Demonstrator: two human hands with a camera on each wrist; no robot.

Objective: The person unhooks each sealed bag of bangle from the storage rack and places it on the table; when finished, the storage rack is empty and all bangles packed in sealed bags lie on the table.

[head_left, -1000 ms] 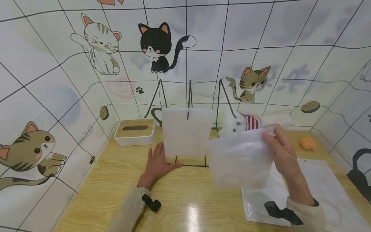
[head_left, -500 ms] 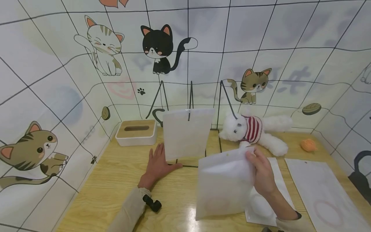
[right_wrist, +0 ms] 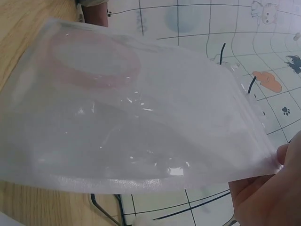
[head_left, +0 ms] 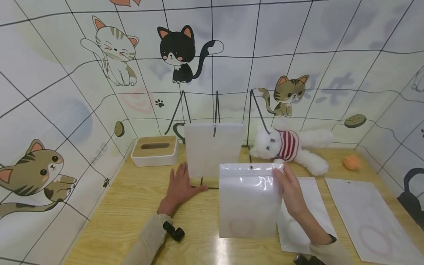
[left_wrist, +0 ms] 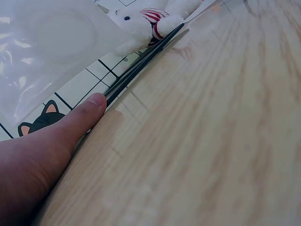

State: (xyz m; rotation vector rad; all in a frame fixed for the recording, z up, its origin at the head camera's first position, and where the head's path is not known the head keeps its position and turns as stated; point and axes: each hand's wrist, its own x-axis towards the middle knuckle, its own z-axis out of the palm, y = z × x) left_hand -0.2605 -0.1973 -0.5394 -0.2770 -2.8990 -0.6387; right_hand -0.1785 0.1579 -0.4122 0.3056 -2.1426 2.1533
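My right hand pinches the upper right corner of a white translucent zip bag, thumb in front. The bag hangs upright above the table, its hang hole at the top and a faint pink ring inside near the bottom. In the right wrist view the bag spreads broadly from the pinching fingers. Another zip bag hangs on the middle hook of a black wire rack. My left hand lies flat with fingers spread beside the rack's base; in the left wrist view its thumb lies along the base wire.
Two more flat bags, a narrower one and a wider one, lie on the right of the wooden table. A white plush toy lies behind them, near an orange ball-like thing. A tissue box stands back left.
My right hand has brought the bag leftward and lower, off the plush toy, and turned it from slanted to upright, facing me. The left hand has stayed by the rack's base.
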